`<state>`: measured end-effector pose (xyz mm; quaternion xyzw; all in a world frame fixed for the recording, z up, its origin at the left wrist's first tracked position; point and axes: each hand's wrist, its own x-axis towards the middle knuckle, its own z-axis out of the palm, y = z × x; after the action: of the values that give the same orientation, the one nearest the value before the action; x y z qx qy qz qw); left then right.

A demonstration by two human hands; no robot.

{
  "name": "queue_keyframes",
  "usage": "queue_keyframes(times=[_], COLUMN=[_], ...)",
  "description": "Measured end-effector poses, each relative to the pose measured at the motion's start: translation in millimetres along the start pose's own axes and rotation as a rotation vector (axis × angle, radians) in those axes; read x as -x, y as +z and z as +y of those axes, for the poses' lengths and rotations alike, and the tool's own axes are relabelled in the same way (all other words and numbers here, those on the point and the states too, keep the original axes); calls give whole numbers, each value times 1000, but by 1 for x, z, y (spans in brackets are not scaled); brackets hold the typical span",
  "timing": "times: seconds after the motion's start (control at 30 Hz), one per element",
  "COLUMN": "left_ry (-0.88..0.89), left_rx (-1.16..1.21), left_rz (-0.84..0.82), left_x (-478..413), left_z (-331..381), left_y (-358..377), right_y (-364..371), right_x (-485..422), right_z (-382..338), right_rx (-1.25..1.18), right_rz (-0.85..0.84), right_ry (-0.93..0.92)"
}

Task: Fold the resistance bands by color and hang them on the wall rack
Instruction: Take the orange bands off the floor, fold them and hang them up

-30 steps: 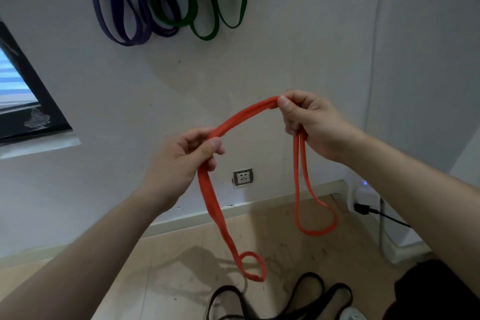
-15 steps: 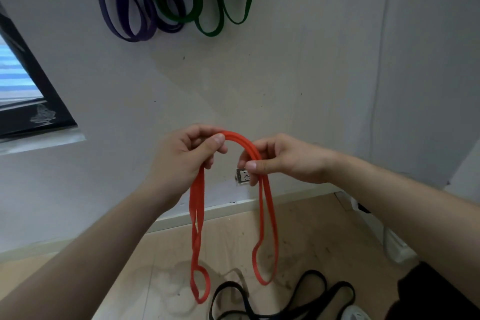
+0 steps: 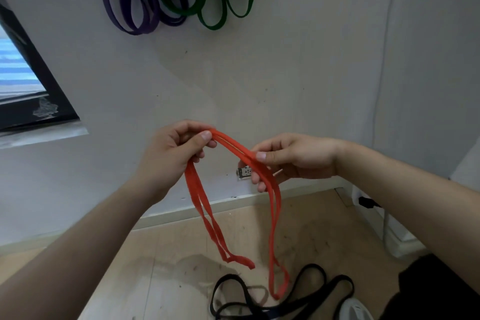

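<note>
Head camera, A: What has shifted in the last second?

B: 1 second ago the right hand (image 3: 293,158) was raised toward 1 o'clock, with the red band (image 3: 233,143) stretched in a long arch down to the left hand (image 3: 176,153). Since then the right hand has dropped level with the left. The 2 closed in and have now drawn slightly apart again at the centre of the frame.

A: And the grips?

B: Both are closed on the band. The left pinches it between thumb and curled fingers. The right holds it under the thumb, with the fingers wrapped behind.

A: What does that mean for the job?

B: I judge the red band to be mid-fold: doubled over, but not yet gathered into 1 bundle and not yet hung.

A: How does the band itself look?

B: 2 flat strands lie side by side across the short span between the hands. From each hand a narrow loop hangs toward 6 o'clock. The left loop is twisted, and its tail kicks out toward 5 o'clock. The right loop hangs longer and straighter, ending in front of the black bands (image 3: 313,266) on the floor (image 3: 155,280) at 5 o'clock.

A: And the rack?

B: Purple bands (image 3: 145,30) and green bands (image 3: 213,26) hang on the wall at 12 o'clock. Their tops are cut off by the frame, so the rack is out of sight.
</note>
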<state>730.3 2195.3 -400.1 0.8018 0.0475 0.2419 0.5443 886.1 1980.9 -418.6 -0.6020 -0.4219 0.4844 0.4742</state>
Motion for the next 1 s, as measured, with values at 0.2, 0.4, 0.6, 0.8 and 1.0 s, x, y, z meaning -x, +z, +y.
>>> queue_keyframes(times=[0.2,0.4,0.6,0.8,1.0], left_ry=[-7,-22,-70,-109,-168], left_rx=[159,155,105,81,85], left_rz=[229,373,407,440,484], left_x=[-9,-15,-20,-21,-25], left_z=[-4,-20,-39,-50,-58], left_y=[-8,-18,-27,-36,-45], right_y=[-8,-13,-19,-20,-20], right_x=[-6,-11,-20,-23,-22], right_z=[27,43,52,54,44], right_rx=[155,319,342,305,266], right_rz=[-89,44,199,326,350], right_ry=[132,212,210,138,50])
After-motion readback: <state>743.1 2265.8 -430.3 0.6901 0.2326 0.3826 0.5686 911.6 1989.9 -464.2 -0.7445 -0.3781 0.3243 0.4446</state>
